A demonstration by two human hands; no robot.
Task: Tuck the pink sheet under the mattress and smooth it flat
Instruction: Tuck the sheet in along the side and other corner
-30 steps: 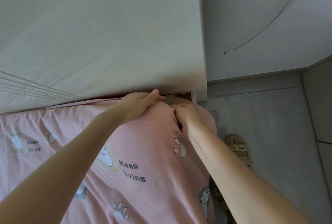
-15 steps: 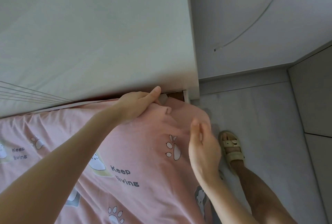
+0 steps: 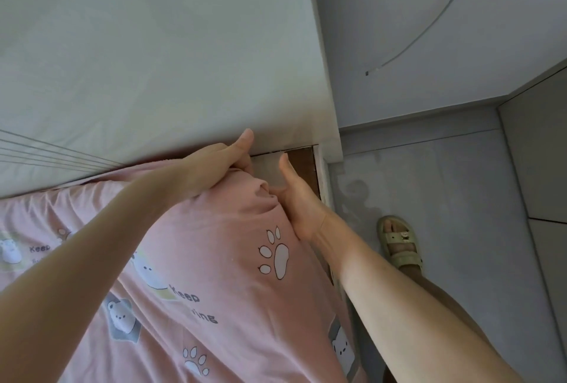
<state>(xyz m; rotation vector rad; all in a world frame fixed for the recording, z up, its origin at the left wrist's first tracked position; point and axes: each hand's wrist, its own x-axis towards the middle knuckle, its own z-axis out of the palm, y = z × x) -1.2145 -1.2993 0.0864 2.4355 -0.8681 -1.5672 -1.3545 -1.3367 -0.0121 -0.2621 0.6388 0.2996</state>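
Your right hand (image 3: 299,198), lifted clear half a second ago, is back at the corner, thumb up and fingers slid flat behind the pink sheet (image 3: 230,260). Your left hand (image 3: 214,168) grips bunched fabric beside the pale panel (image 3: 153,60). The corner tuck looks under way.

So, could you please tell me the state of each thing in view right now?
pink sheet: spread out, puckered at its corner, not yet smooth.
left hand: fingers curled over the sheet's corner.
right hand: fingers straight, pressed against the side of that corner.
sandal: on the foot, flat on the floor.
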